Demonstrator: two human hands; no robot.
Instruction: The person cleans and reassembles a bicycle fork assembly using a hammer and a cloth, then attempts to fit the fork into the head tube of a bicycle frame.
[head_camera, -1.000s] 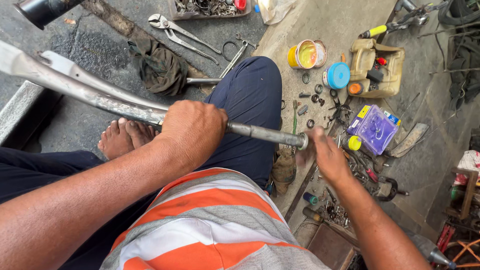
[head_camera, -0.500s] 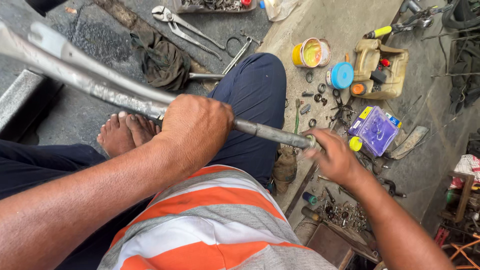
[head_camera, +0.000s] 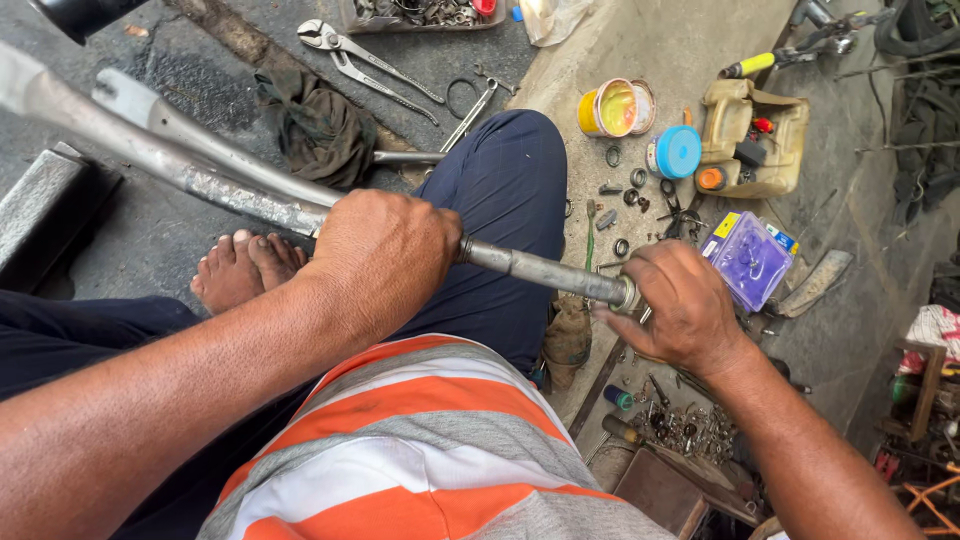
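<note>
Steel tube (head_camera: 530, 268) gripped by both hands | yellow tin (head_camera: 612, 108), pliers (head_camera: 365, 55), rag (head_camera: 320, 125) nearby

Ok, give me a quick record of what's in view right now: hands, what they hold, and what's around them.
left hand: wrapped around the middle of the metal tube, grip closed
right hand: fingers at the threaded end of the tube
tube: long, grey, runs from upper left across the lap
ring at tube end: partly hidden by fingers
floor right of knee: yellow tin, blue lid, purple plastic box, loose washers and nuts
floor top: pliers, dark rag
bare foot: under the tube
</note>
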